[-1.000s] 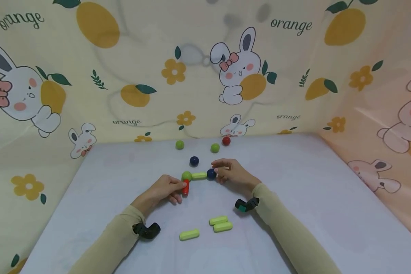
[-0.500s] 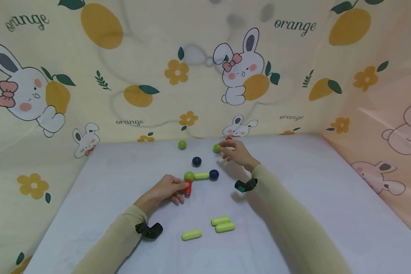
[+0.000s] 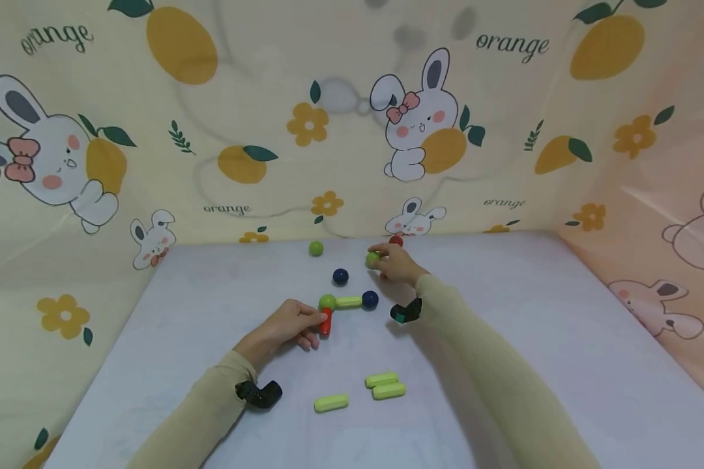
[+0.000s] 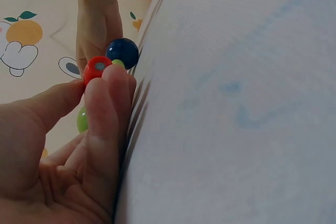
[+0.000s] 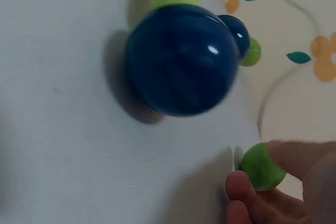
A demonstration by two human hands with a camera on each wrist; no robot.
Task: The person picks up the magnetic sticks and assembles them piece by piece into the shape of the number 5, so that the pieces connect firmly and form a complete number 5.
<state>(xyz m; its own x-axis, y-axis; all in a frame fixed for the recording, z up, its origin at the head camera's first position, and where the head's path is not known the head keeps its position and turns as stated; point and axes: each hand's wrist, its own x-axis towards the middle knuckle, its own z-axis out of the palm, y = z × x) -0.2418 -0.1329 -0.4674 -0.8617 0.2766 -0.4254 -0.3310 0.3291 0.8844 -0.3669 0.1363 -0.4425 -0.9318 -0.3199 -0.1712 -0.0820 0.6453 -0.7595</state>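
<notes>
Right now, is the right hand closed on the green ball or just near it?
Closed: the right hand pinches the green ball between fingertips.

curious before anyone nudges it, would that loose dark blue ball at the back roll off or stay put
The dark blue ball is round, free of any rod, on a smooth table, so it would probably roll at a light touch. Its glossy, hard-looking surface suggests it is stiff and possibly slippery.

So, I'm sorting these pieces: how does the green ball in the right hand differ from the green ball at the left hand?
The green ball in the right hand is loose, pinched between fingertips near the table's far edge. The other green ball is joined to a red rod and a light-green rod, which the left hand steadies. Both look alike in colour and size.
</notes>
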